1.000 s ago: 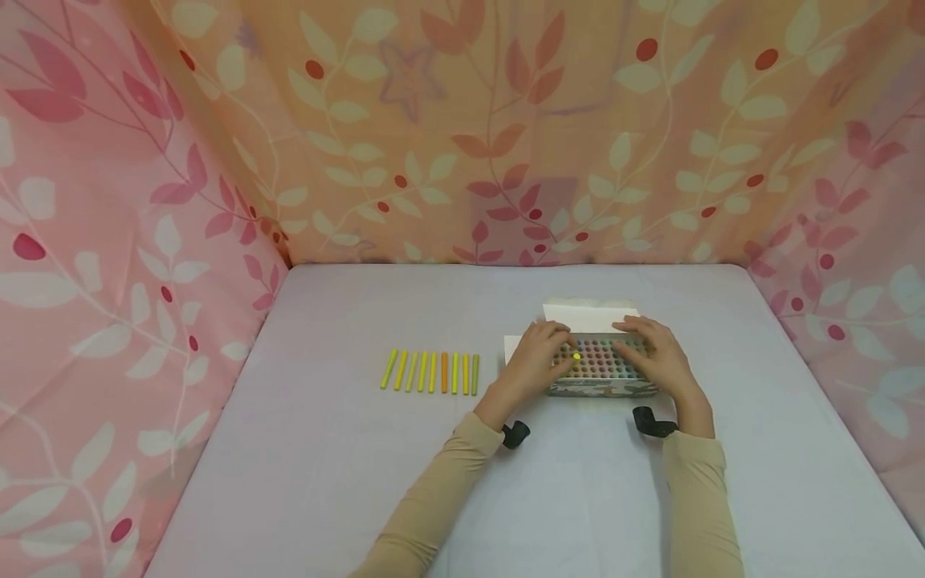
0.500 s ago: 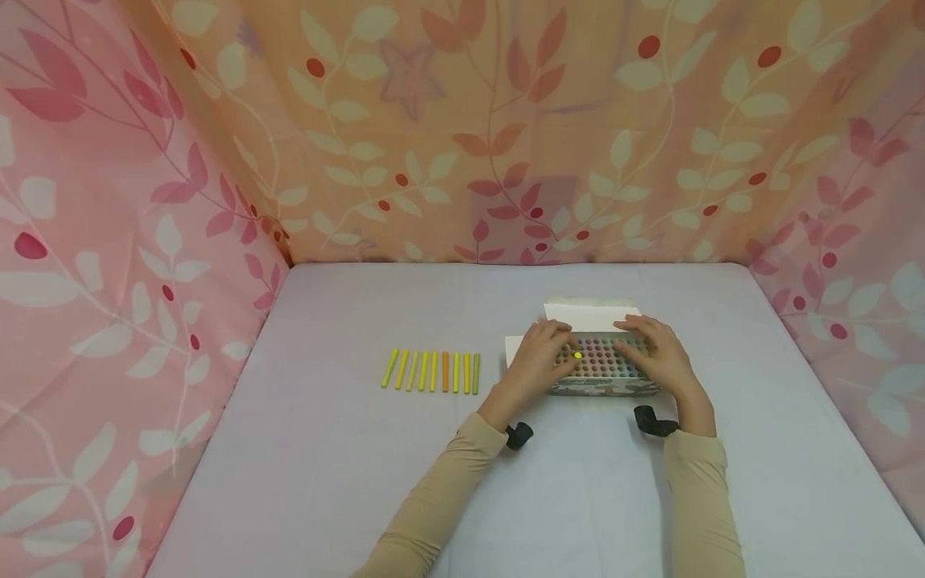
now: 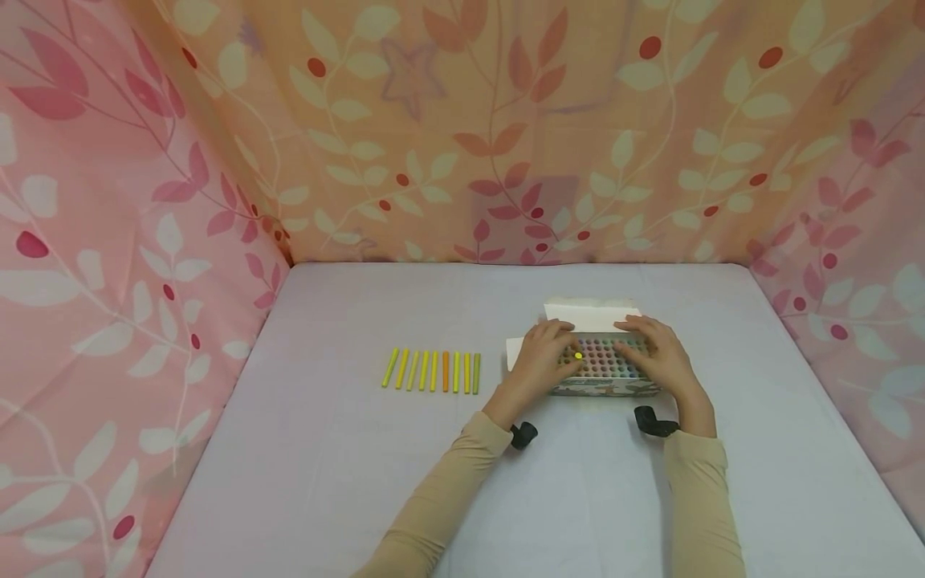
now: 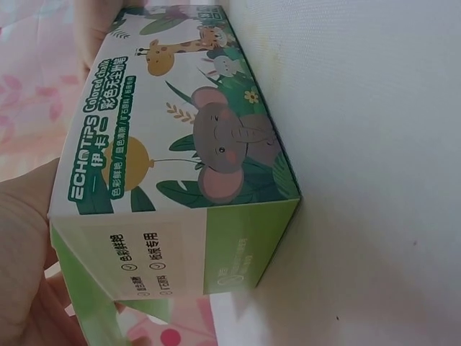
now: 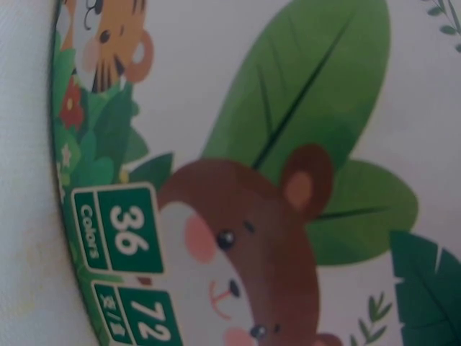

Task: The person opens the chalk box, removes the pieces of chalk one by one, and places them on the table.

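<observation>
A chalk box printed with animals stands with its lid open, rows of coloured chalk ends facing up. My left hand reaches over the box's left end. Its thumb and index finger pinch a bright yellow chalk stick, whose end shows between the fingertips. My right hand holds the box's right end, thumb over the chalk tops and fingers at the back edge. In the left wrist view the box reads "Colored chalk", and left fingers show past its green flap. The right wrist view shows only the printed front up close.
Several chalk sticks, mostly yellow and green with one orange, lie in a row left of the box. The white lid flap stands up behind it, and a side flap sticks out left. Patterned curtains surround the white table.
My left wrist and forearm have shifted slightly to the right. The right hand, the box and the row of chalk have stayed in place.
</observation>
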{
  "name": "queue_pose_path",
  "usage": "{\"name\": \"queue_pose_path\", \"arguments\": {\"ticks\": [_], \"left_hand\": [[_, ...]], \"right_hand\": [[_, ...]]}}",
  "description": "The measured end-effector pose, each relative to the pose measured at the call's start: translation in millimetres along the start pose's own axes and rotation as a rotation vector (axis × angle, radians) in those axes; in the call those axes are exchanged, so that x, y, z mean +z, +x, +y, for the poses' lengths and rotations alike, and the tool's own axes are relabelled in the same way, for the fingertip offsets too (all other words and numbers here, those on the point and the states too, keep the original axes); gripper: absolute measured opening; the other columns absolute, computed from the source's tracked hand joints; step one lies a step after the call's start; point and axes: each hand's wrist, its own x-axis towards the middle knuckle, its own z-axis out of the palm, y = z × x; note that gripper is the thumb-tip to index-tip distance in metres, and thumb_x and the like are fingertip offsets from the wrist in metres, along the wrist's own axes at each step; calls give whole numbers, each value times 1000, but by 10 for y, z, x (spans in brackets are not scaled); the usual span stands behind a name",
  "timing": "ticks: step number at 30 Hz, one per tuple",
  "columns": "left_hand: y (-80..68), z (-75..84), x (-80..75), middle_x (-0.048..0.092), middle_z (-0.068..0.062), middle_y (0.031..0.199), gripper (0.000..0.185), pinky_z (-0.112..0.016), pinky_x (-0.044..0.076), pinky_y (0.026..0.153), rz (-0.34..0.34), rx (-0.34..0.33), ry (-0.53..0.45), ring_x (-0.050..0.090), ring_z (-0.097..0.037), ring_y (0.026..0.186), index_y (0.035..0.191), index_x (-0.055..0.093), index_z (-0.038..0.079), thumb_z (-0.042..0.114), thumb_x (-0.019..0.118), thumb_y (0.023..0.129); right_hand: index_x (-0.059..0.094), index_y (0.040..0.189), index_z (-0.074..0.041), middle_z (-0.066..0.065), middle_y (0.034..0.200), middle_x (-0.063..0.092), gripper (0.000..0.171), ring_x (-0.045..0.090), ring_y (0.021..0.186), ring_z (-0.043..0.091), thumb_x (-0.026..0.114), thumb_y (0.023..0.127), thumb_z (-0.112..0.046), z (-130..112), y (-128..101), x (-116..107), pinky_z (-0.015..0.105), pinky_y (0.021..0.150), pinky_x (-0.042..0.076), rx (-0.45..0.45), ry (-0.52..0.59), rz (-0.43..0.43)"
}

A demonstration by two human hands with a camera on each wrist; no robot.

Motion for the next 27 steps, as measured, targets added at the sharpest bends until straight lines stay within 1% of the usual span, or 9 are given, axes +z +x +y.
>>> {"name": "queue_pose_path", "arguments": {"ticks": [4,9,17,20,27], "left_hand": [[16,4,12,48,2,133,21,-45,27,109,-8,-14,4,36,-18,130,96,65,24,42,63,86],[22,-3,25,47,3,134,23,-43,26,110,-11,-21,1,36,-18,130,96,66,23,43,63,86],[10,-37,18,51,-1,131,20,-42,24,112,38,3,-31,41,-17,127,92,66,20,38,67,84],[1,-36,9,52,-1,130,18,-41,25,112,54,11,-49,42,-17,126,91,66,19,35,68,84],[2,-25,12,55,0,126,17,-34,28,110,79,21,-61,45,-16,122,91,67,19,35,69,83]], "right_hand": [[58,122,-9,21,136,44,43,31,127,46,67,85,-29,18,7,7,66,98,23,9,-1,-2],[58,122,-10,20,136,45,42,32,126,46,68,84,-28,40,13,24,65,98,23,6,-6,3],[59,120,-10,20,135,46,42,34,125,45,69,83,-27,51,27,24,64,98,24,-6,-11,9],[59,120,-10,20,135,46,42,33,125,46,69,83,-28,43,32,15,65,98,24,5,-12,5],[60,119,-10,20,135,46,41,33,125,46,69,84,-27,49,18,18,64,99,24,3,-14,6]]}}
